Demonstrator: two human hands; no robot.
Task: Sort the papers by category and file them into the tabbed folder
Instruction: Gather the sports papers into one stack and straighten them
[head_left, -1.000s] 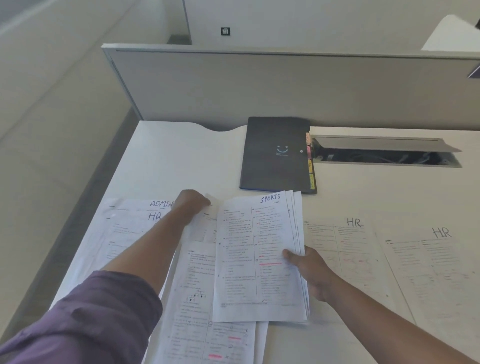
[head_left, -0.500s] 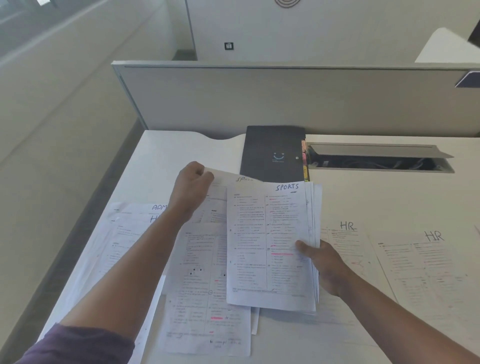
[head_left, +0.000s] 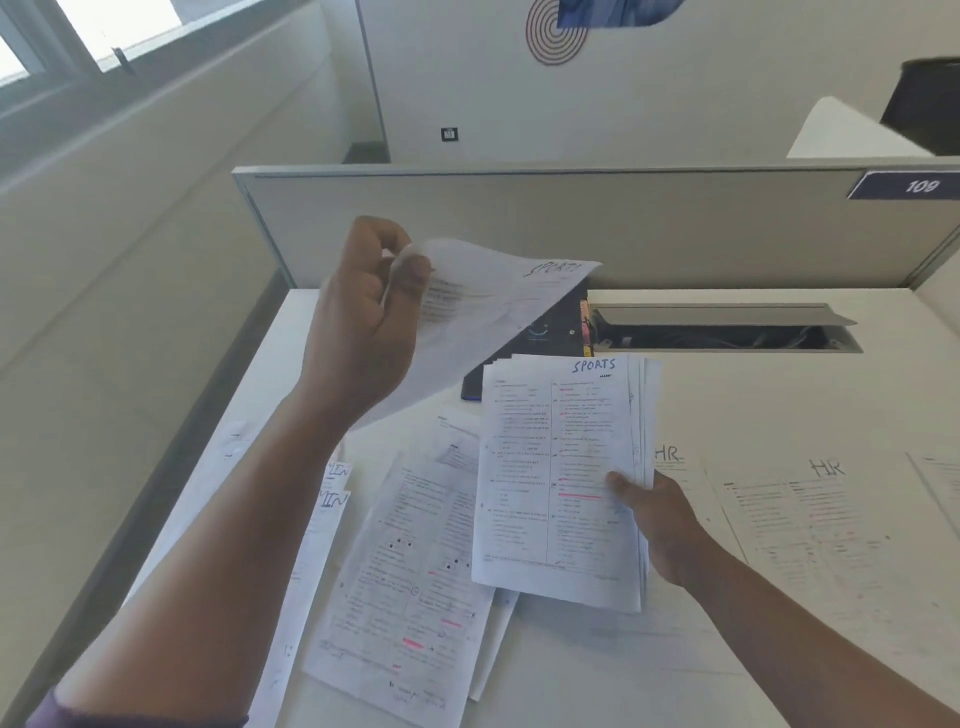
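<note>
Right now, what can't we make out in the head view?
- Dark tabbed folder: mostly hidden behind the lifted SPORTS sheet pinched in the left hand and the SPORTS stack gripped by the right hand; tab labels too small.
- Body print on all sheets: too small.
- Papers under the left forearm: headings cut to "IN".
- Far-right sheet: cut by the edge.

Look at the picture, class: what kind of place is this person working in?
Most likely an office cubicle: a grey partition with a numbered plate reading 109 backs a white desk that has a cable hatch.
</note>
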